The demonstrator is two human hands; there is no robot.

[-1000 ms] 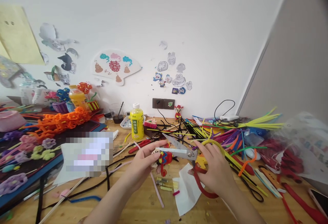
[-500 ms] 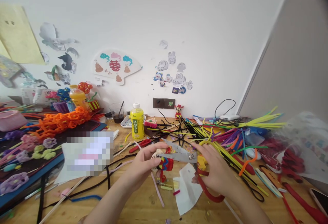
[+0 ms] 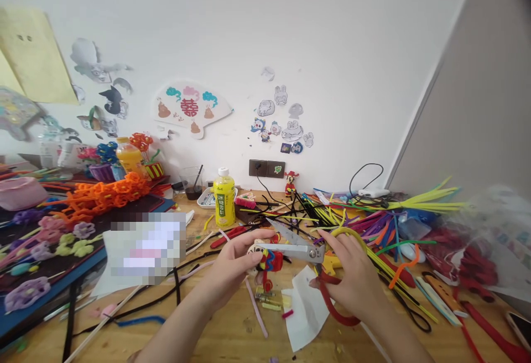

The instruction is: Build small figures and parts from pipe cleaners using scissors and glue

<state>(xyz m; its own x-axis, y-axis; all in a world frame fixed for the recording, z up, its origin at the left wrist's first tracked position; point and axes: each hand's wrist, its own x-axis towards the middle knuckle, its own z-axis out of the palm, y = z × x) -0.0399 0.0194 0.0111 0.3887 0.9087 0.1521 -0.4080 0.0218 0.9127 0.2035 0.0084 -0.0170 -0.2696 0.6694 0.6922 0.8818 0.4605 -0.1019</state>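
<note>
Near the middle of the table, my left hand [image 3: 237,260] pinches a small pipe-cleaner figure [image 3: 271,260] with red, blue and yellow parts and a pale, dark-marked head. My right hand [image 3: 350,271] grips red-handled scissors [image 3: 314,254], fingers in the loops. The blades are spread apart and point left, with the lower blade against or just over the figure. Whether a blade touches a strand cannot be made out. Below the figure lie a white paper scrap [image 3: 305,313] and a small clear and yellow piece [image 3: 269,301].
Behind stand a yellow drink bottle [image 3: 224,200], a plastic cup [image 3: 193,186] and a red-hatted figure [image 3: 291,185]. Loose pipe cleaners [image 3: 369,224] pile up on the right. At left, orange fuzzy craftwork [image 3: 108,191] and flowers cover a dark mat. A phone [image 3: 519,327] lies at the right edge.
The whole view has shifted slightly. Both hands keep their grips, and the scissors and the figure stay close together with the blades still apart.
</note>
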